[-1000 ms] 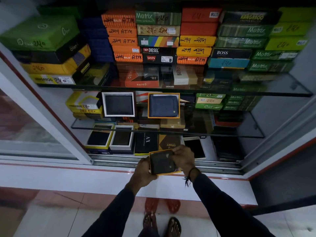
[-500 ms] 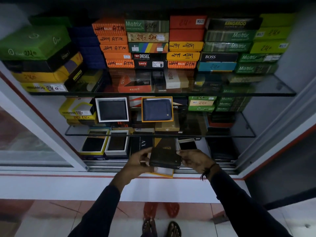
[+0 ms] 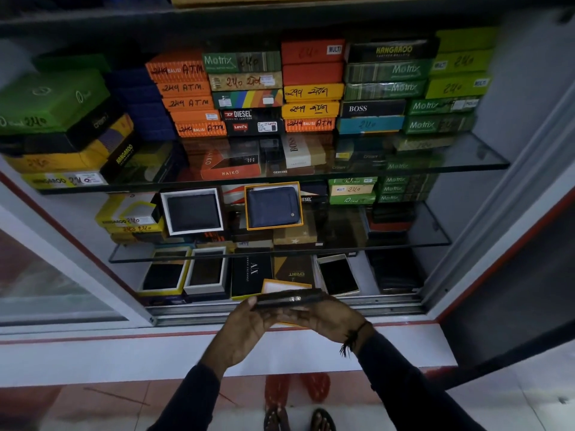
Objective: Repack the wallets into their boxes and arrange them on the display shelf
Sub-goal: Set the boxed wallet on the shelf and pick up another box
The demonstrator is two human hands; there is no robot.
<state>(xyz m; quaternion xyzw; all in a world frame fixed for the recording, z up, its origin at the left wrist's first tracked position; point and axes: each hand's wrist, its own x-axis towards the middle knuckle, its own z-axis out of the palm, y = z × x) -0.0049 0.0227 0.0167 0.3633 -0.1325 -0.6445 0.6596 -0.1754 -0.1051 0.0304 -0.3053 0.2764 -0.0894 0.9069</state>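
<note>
A dark wallet (image 3: 287, 298) is held edge-on between my left hand (image 3: 249, 325) and my right hand (image 3: 334, 318), just in front of the cabinet's bottom rail. Right behind and under the wallet sits its open orange-rimmed box (image 3: 284, 286) with a white lining. On the middle glass shelf (image 3: 404, 244) a blue wallet stands in an orange-framed box (image 3: 273, 205), beside a black wallet in a white-framed box (image 3: 193, 211). Two more open boxed wallets (image 3: 186, 272) lie on the bottom level at the left.
Stacks of closed coloured wallet boxes (image 3: 249, 94) fill the top glass shelf (image 3: 466, 163). A phone (image 3: 337, 275) lies on the bottom level at right, next to a black AX box (image 3: 252, 275). A sliding glass door (image 3: 46, 275) stands at left, the white ledge (image 3: 124, 353) in front.
The wallet has come out of its orange box and turned from face-up to edge-on between both hands. The hands have moved up toward the bottom level; the view has shifted closer.
</note>
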